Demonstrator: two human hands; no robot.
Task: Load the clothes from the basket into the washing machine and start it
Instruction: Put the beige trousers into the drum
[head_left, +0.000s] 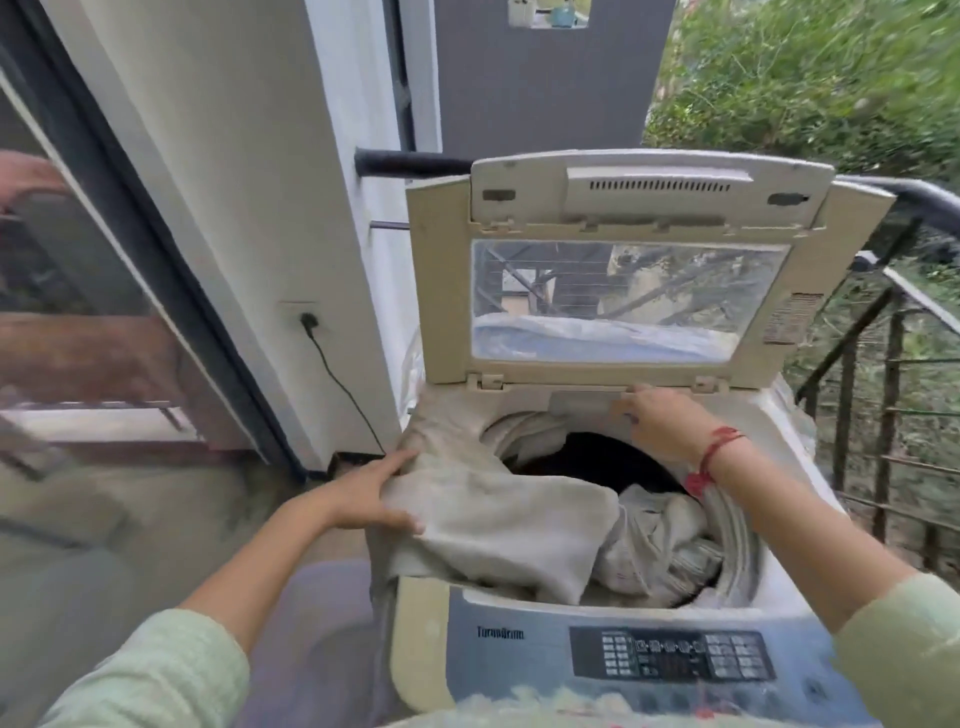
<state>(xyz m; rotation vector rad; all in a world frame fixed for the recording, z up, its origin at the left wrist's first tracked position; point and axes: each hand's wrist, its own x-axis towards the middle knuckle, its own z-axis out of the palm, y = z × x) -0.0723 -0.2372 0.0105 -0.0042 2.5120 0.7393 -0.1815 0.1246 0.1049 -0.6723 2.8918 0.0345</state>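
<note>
My left hand (366, 493): fingers and thumb clamped on the beige cloth (498, 525), which drapes over the left rim of the washing machine (509, 639) into the drum. My right hand (662, 423): fingers at the rear rim under the raised lid (613, 208), can't tell if gripping. Pale clothes (660, 545) lie in the drum.

Lid (623, 218): stands open, far side of the washing machine (498, 660).
Left hand (374, 491): grips the beige cloth (498, 514) draped over the left rim.
Right hand (660, 421): touches the far rim.
Drum (597, 462): holds striped clothes (660, 545).
</note>
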